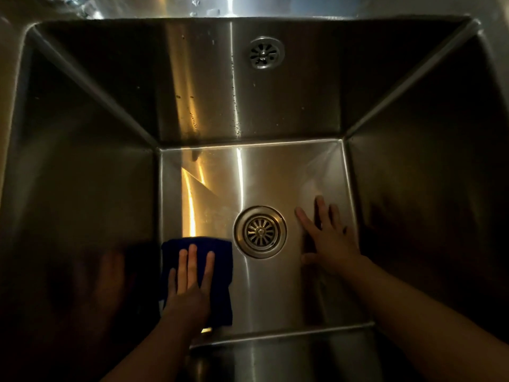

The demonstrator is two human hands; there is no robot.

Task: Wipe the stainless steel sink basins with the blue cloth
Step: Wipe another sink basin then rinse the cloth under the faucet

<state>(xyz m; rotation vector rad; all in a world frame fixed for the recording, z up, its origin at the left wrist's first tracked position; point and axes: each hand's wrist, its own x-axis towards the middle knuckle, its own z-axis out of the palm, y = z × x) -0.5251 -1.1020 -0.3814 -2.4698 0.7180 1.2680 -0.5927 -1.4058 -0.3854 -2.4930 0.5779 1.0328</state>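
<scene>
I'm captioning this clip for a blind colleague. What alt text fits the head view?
Seen from above, a left hand presses a blue cloth flat on the floor of a stainless steel sink basin, left of the drain. The right hand rests open on the floor, right of it.

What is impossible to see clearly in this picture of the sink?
Head view:
Dark blue folded cloth: its middle is covered by the left hand.
Stainless steel sink basin: left and right walls are too dark to judge dirt or water.
Basin floor under the flat right hand: hidden by it.
Near wall: cut off by the bottom edge.
</scene>
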